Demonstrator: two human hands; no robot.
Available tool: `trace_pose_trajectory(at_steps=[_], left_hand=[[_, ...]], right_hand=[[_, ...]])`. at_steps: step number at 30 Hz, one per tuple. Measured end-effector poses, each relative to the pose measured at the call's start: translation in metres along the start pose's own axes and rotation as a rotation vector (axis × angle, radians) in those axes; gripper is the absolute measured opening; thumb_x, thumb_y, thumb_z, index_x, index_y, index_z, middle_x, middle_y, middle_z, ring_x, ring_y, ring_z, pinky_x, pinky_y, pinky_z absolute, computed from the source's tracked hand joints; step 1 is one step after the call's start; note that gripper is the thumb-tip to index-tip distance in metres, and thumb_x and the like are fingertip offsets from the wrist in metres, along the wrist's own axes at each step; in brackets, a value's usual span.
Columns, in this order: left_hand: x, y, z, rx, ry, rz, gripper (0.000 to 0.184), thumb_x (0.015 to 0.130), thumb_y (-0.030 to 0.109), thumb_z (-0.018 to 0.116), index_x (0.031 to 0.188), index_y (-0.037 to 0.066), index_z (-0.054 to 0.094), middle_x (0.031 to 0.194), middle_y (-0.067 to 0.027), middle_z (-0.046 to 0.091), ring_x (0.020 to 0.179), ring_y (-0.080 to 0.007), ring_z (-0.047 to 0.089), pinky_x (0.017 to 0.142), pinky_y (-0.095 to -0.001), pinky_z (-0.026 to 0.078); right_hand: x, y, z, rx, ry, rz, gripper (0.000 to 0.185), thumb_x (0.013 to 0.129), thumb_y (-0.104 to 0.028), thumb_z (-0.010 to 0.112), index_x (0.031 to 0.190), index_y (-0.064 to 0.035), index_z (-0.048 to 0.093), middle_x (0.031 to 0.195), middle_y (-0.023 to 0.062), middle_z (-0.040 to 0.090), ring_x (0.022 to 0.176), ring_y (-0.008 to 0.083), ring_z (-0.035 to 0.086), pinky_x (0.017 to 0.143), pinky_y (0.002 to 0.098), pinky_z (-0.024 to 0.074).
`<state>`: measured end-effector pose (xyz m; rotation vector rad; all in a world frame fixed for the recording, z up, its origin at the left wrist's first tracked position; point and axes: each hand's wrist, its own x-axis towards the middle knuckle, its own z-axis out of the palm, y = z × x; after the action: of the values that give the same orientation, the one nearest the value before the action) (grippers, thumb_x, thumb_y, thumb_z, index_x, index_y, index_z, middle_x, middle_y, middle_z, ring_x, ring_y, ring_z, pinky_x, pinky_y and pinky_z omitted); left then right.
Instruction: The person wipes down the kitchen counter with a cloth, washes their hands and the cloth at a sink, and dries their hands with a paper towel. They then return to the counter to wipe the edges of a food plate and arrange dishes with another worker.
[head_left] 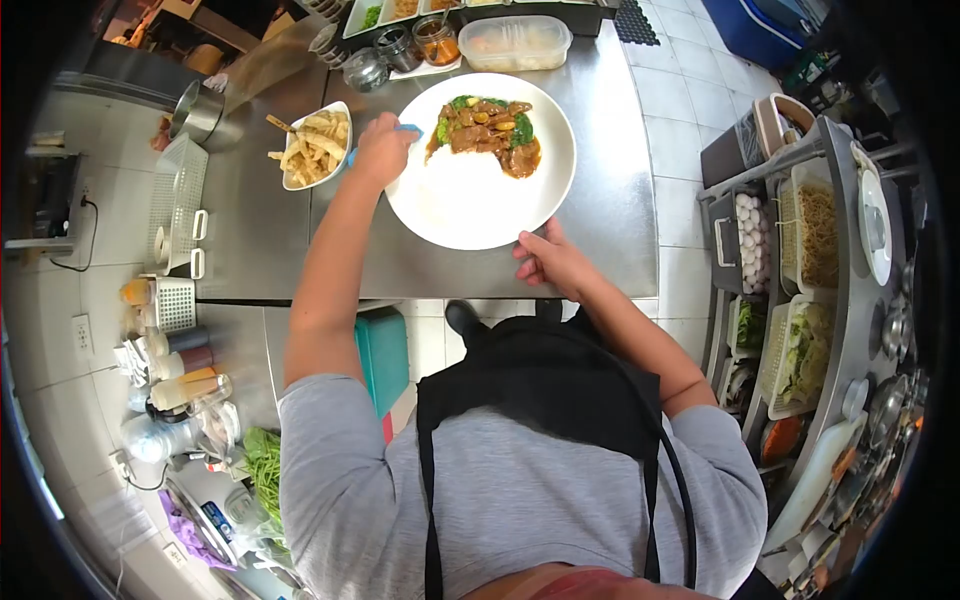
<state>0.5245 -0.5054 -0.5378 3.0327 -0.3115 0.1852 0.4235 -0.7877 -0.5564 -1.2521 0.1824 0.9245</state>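
A large white plate (pixel 420 205) rests on the steel counter, holding white rice (pixel 470 195) and brown saucy meat with green broccoli (pixel 485 125). My left hand (pixel 384 150) is closed around a blue cloth (pixel 409 130) at the plate's left rim; most of the cloth is hidden under the fingers. At the lower right rim, my right hand (pixel 556 262) has a fingertip against the edge, its other fingers curled below. Left of my left hand stands a white bowl (pixel 298 184) of pale fried strips (pixel 318 145).
Behind the plate are a clear lidded container (pixel 515 43), a jar of orange sauce (pixel 436 42) and garnish trays (pixel 400 10). The steel counter (pixel 615 200) ends near my apron. On the right, a shelf holds eggs (pixel 752 240), noodles (pixel 820 235) and lettuce (pixel 803 350).
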Motion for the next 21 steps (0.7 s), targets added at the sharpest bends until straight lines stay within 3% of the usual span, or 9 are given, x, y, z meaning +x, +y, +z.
trace_pose_trajectory(at_steps=[7, 10, 16, 19, 21], left_hand=[[-0.049, 0.016, -0.026, -0.022, -0.295, -0.019, 0.022, 0.072, 0.007, 0.049, 0.086, 0.014, 0.064, 0.086, -0.0125, 0.051, 0.085, -0.028, 0.049, 0.074, -0.0345, 0.04], [-0.059, 0.027, -0.035, -0.004, -0.394, 0.02, 0.022, 0.071, 0.006, 0.049, 0.086, 0.013, 0.063, 0.085, -0.0138, 0.052, 0.085, -0.0281, 0.049, 0.074, -0.034, 0.04], [-0.076, 0.054, -0.031, -0.23, -0.474, 0.042, 0.021, 0.07, 0.006, 0.05, 0.086, 0.011, 0.063, 0.085, -0.0153, 0.051, 0.085, -0.0292, 0.049, 0.073, -0.0345, 0.04], [-0.077, 0.066, -0.05, -0.052, -0.519, -0.016, 0.018, 0.071, 0.007, 0.051, 0.084, 0.01, 0.063, 0.084, -0.0159, 0.051, 0.084, -0.0295, 0.05, 0.073, -0.0349, 0.04], [-0.071, 0.052, -0.049, 0.042, -0.408, -0.056, 0.017, 0.07, 0.006, 0.051, 0.082, 0.01, 0.063, 0.083, -0.016, 0.051, 0.083, -0.0298, 0.05, 0.073, -0.0354, 0.04]], right_hand=[[0.008, 0.007, 0.003, 0.047, -0.028, 0.004, 0.036, 0.085, -0.024, 0.041, 0.113, -0.0106, 0.022, 0.08, 0.0048, 0.049, 0.059, 0.0129, 0.051, 0.051, 0.025, 0.0429], [0.011, 0.01, 0.006, 0.071, -0.031, -0.019, 0.037, 0.084, -0.024, 0.041, 0.111, -0.0047, 0.024, 0.083, 0.0068, 0.05, 0.059, 0.0131, 0.052, 0.052, 0.0264, 0.0443], [0.012, 0.009, 0.006, 0.08, -0.044, -0.048, 0.03, 0.085, -0.021, 0.041, 0.106, -0.0044, 0.028, 0.083, 0.0055, 0.049, 0.06, 0.0118, 0.051, 0.052, 0.0249, 0.043], [0.011, 0.006, 0.005, 0.05, -0.034, -0.068, 0.03, 0.084, -0.02, 0.041, 0.105, -0.0035, 0.028, 0.082, 0.005, 0.049, 0.06, 0.0116, 0.05, 0.052, 0.0248, 0.0428], [0.011, 0.007, 0.005, 0.041, -0.034, -0.075, 0.029, 0.084, -0.019, 0.041, 0.105, -0.0032, 0.029, 0.082, 0.0049, 0.049, 0.06, 0.0116, 0.05, 0.052, 0.0248, 0.0428]])
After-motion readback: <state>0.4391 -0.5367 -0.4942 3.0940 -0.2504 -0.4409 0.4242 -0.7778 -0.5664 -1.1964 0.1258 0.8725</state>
